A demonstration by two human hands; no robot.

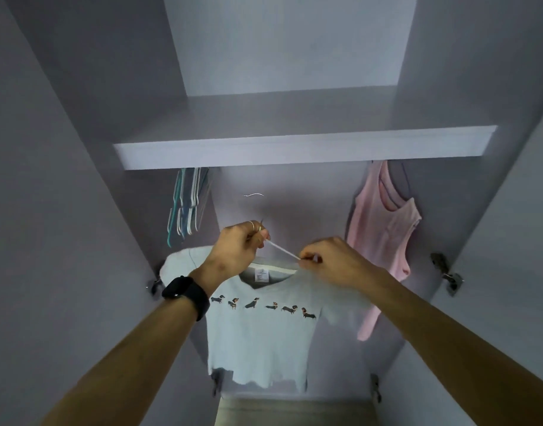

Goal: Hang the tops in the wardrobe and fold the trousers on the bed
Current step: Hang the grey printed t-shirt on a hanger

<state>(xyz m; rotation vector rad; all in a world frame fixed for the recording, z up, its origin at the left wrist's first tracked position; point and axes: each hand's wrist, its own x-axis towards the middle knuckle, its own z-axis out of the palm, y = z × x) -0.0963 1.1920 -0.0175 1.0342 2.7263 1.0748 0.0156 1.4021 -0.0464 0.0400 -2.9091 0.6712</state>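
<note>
A pale grey T-shirt (pixel 261 342) with a row of small dogs across the chest hangs on a white hanger (pixel 283 249) inside the wardrobe (pixel 304 147). My left hand (pixel 237 245) grips the hanger near its hook, whose curved metal tip (pixel 254 195) shows above. My right hand (pixel 328 261) pinches the hanger's right arm together with the shirt's collar. A pink sleeveless top (pixel 384 238) hangs at the right under the shelf.
A bunch of spare hangers (pixel 187 207) in white, blue and teal hangs at the left under the shelf. Open wardrobe doors with metal hinges (pixel 447 273) stand on both sides. A beige surface (pixel 294 410) lies at the bottom.
</note>
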